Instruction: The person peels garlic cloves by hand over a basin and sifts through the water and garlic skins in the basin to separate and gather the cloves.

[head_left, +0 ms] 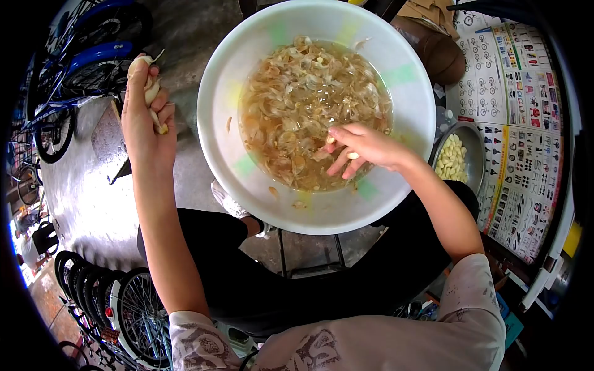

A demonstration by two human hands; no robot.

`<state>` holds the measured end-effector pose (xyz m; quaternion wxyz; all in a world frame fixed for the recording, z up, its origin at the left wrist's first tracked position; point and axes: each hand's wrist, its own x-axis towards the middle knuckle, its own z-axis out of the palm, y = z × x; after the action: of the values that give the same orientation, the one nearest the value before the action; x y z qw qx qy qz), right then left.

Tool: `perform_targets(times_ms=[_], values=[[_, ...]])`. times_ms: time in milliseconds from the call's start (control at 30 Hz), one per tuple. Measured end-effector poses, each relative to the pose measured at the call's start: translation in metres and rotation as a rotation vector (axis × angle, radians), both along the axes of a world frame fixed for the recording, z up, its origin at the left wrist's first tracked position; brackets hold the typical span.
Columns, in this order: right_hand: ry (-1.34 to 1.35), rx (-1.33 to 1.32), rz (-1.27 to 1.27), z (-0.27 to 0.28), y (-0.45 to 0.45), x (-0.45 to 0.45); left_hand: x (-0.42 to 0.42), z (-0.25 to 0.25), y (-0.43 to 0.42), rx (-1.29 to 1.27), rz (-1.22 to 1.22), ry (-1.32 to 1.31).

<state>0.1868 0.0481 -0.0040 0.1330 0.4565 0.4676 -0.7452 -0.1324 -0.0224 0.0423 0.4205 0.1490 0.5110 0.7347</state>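
Observation:
A wide white plastic basin stands in front of me, with water and many loose garlic skins floating in it. My left hand is raised to the left of the basin, its fingers curled around several garlic cloves. Over the water, near the basin's right side, hovers my right hand. Its thumb and forefinger are pinched, and a pale garlic clove shows between its lower fingers. To the right of the basin, a metal bowl contains peeled garlic cloves.
Bicycles stand at the far left, and a row of wheels lines the lower left. A printed sheet with product pictures covers the surface at right. Beneath the basin a dark metal stand shows between my legs.

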Motion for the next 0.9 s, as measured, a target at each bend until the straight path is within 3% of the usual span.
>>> perform_targets(times_ms=[200, 267, 300, 367, 400, 467, 533, 600, 700, 833, 900], values=[[-0.003, 0.124, 0.031, 0.015, 0.004, 0.001, -0.002, -0.001, -0.002, 0.003, -0.009, 0.008], [-0.19, 0.426, 0.367, 0.025, 0.009, 0.002, -0.003, -0.001, -0.003, -0.005, -0.018, 0.02], [-0.188, 0.425, 0.369, 0.019, 0.009, 0.008, -0.002, -0.001, -0.003, -0.006, -0.014, 0.024], [0.072, 0.962, 0.441, 0.001, 0.01, 0.02, -0.002, -0.001, -0.003, -0.01, -0.011, 0.028], [0.07, 0.958, 0.438, 0.002, 0.012, 0.017, -0.001, -0.001, -0.003, -0.013, -0.015, 0.041], [0.061, 0.418, 0.213, 0.008, 0.02, 0.008, 0.001, -0.003, -0.002, -0.017, -0.026, 0.049], [0.025, 0.445, 0.175, -0.007, 0.025, 0.006, 0.001, -0.004, 0.001, -0.034, -0.016, 0.053], [0.094, 0.263, 0.06, -0.014, 0.029, 0.004, 0.003, -0.003, 0.003, -0.041, -0.013, 0.059], [0.124, 0.388, 0.057, -0.019, 0.028, 0.0, 0.005, -0.001, 0.003, -0.051, -0.018, 0.069], [0.212, 0.26, 0.055, -0.02, 0.033, -0.001, 0.011, -0.002, 0.002, -0.063, -0.13, 0.022], [0.219, 0.435, 0.097, -0.024, 0.033, -0.002, 0.014, -0.004, 0.002, -0.065, -0.149, 0.01]])
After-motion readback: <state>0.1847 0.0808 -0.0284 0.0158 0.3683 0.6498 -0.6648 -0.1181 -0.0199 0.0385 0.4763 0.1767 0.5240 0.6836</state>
